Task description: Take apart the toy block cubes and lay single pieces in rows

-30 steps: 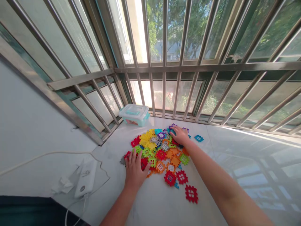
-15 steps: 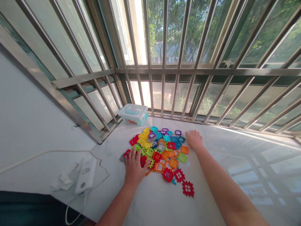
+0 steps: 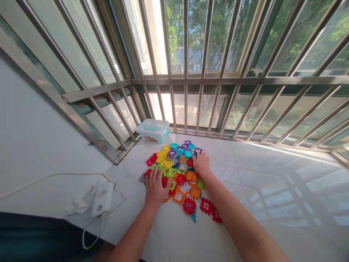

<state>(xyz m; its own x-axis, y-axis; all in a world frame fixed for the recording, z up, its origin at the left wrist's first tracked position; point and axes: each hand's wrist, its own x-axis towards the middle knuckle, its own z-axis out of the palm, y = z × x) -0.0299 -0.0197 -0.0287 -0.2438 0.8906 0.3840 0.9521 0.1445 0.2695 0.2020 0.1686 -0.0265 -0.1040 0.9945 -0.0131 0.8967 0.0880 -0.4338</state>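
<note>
A heap of colourful plastic interlocking tiles (image 3: 168, 164) lies on the pale sill, in yellow, green, red, orange, blue and purple. At its left side my left hand (image 3: 156, 186) rests palm down, fingers spread over red and green tiles. My right hand (image 3: 201, 163) lies on the heap's right edge with its fingers apart, covering some of the blue tiles. An orange tile (image 3: 195, 191) and a red tile (image 3: 189, 206) lie at the near edge. Another red tile (image 3: 206, 206) sits beside my right forearm, which partly hides one more behind it.
A clear-lidded, light-blue plastic box (image 3: 153, 131) stands in the corner by the metal window bars (image 3: 185, 109). To the left lie a white power strip (image 3: 103, 199) with its cable and some crumpled tissue (image 3: 80, 205). The wall rises at the left.
My right hand has moved left onto the heap, and the tiles on that side are pushed inward. My left hand stays spread at about the same spot. The view has shifted slightly.
</note>
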